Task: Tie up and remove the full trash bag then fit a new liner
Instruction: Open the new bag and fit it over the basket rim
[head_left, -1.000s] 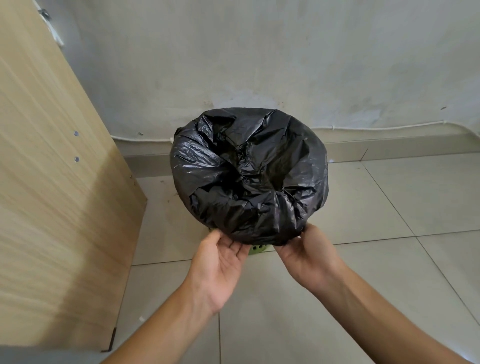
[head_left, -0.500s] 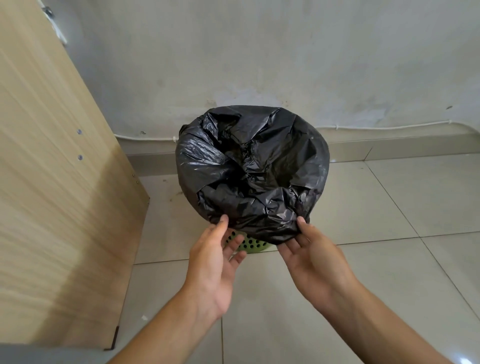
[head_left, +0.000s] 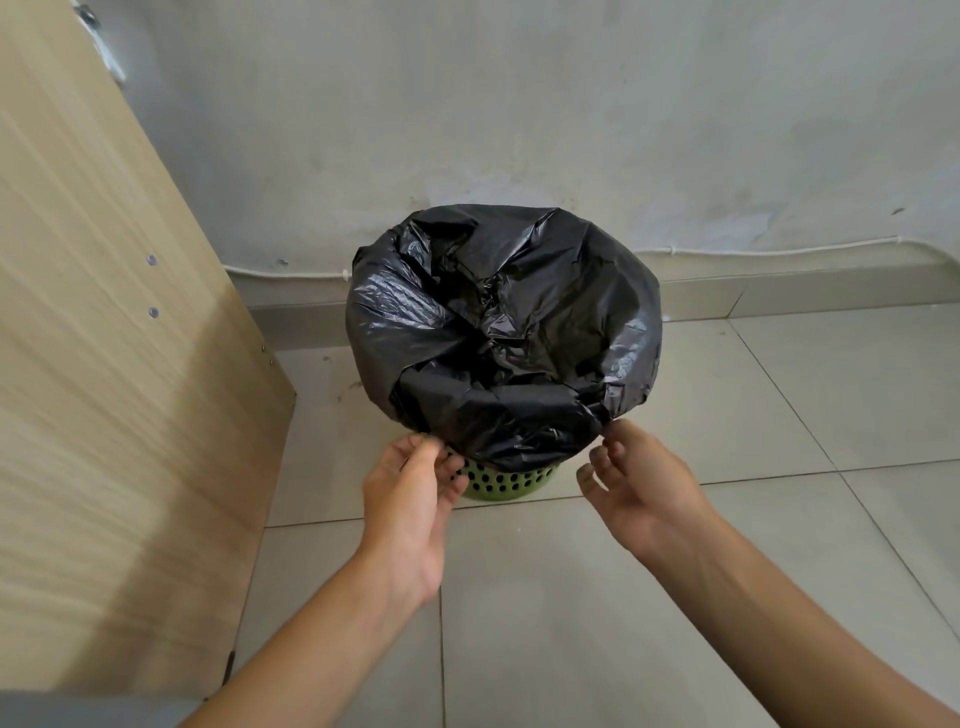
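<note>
A black liner (head_left: 519, 332) is draped over the top of a green perforated bin (head_left: 506, 480) that stands on the tiled floor against the wall. The liner's mouth is open, its hem folded down outside the rim, and only the bin's lower wall shows beneath it. My left hand (head_left: 415, 488) pinches the hem at the near left, thumb outside, fingers against the bin. My right hand (head_left: 639, 483) pinches the hem's near-right corner with thumb and fingertips. The inside of the liner is dark and crumpled.
A tall light-wood cabinet side (head_left: 104, 364) stands close on the left of the bin. The pale wall (head_left: 571, 130) with a thin white cable (head_left: 779, 249) along its base runs right behind. Grey floor tiles (head_left: 779, 415) stretch to the right and toward me.
Both hands moved from under the liner's near edge to its hem and spread apart. The hem now sits lower and flatter around the rim, and more of the green bin shows.
</note>
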